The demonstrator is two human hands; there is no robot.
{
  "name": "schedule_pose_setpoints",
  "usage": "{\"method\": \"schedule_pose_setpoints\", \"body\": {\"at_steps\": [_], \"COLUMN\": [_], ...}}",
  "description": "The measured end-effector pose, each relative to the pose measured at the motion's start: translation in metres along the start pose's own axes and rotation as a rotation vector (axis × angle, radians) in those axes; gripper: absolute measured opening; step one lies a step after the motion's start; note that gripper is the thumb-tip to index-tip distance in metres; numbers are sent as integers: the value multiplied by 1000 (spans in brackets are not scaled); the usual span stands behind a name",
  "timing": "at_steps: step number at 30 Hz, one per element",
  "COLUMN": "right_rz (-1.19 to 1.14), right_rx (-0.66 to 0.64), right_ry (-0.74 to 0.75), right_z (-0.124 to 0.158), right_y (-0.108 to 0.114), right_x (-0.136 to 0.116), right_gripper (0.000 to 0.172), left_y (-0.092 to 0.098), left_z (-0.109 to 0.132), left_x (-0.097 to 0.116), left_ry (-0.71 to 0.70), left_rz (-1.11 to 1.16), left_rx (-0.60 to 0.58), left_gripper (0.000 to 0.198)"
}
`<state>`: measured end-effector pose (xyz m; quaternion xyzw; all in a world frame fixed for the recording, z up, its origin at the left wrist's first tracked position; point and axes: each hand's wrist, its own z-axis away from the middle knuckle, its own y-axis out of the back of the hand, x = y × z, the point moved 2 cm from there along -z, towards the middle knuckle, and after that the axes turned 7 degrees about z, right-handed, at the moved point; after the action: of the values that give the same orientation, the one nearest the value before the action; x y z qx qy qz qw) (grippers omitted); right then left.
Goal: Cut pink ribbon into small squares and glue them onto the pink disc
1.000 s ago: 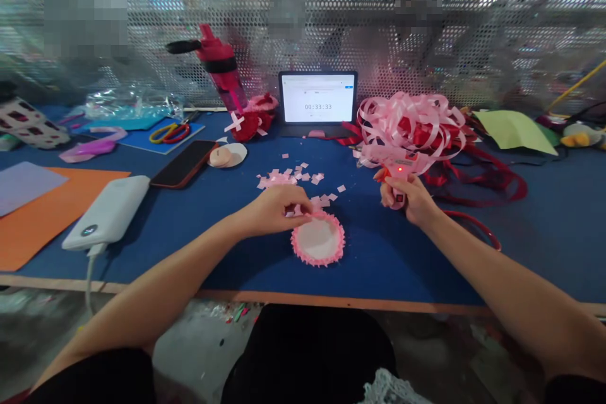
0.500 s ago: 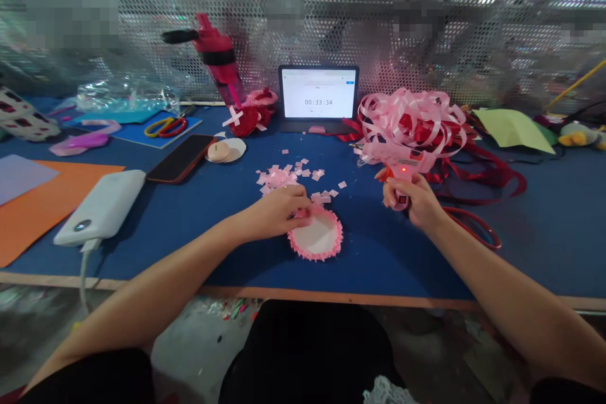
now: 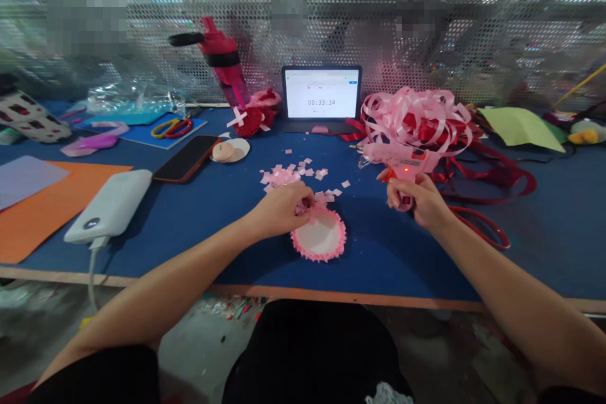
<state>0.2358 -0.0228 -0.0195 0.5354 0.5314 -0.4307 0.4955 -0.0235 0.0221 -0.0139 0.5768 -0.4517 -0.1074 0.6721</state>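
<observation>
The right hand [image 3: 423,200] grips a pink glue gun [image 3: 400,158], while the left hand [image 3: 283,209], curled narrow, is at the far edge of a pink-fringed white disc [image 3: 322,237] on the blue table [image 3: 402,265], whether pinching anything I cannot tell

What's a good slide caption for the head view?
Right hand holding a pink glue gun, left hand at a pink-rimmed disc.

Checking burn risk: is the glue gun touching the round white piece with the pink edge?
Apart. The head view shows bare blue table between the glue gun and the round piece.
</observation>
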Motion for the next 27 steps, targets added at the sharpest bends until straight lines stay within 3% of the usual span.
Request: {"method": "schedule_pose_setpoints", "body": {"at_steps": [7, 12, 15, 20, 24, 27], "right_rz": [4, 10, 13, 3, 5, 12], "right_rx": [-4, 6, 9, 8, 7, 14], "right_ry": [8, -10, -4, -10, -26, -33], "right_z": [-2, -1, -1, -2, -1, -1], "right_y": [2, 2, 2, 2, 2, 1], "right_x": [1, 2, 3, 3, 3, 2], "right_gripper": [17, 20, 20, 19, 18, 15], "left_y": [1, 24, 48, 85, 96, 97], "left_z": [1, 6, 10, 20, 29, 30], "left_x": [6, 4, -12, -60, -89, -94], "left_ry": [40, 62, 128, 238, 328, 346], "left_rz": [9, 113, 145, 85, 8, -68], "left_rx": [-30, -52, -122, -252, -267, -268], "left_gripper": [12, 12, 15, 23, 19, 18]}}
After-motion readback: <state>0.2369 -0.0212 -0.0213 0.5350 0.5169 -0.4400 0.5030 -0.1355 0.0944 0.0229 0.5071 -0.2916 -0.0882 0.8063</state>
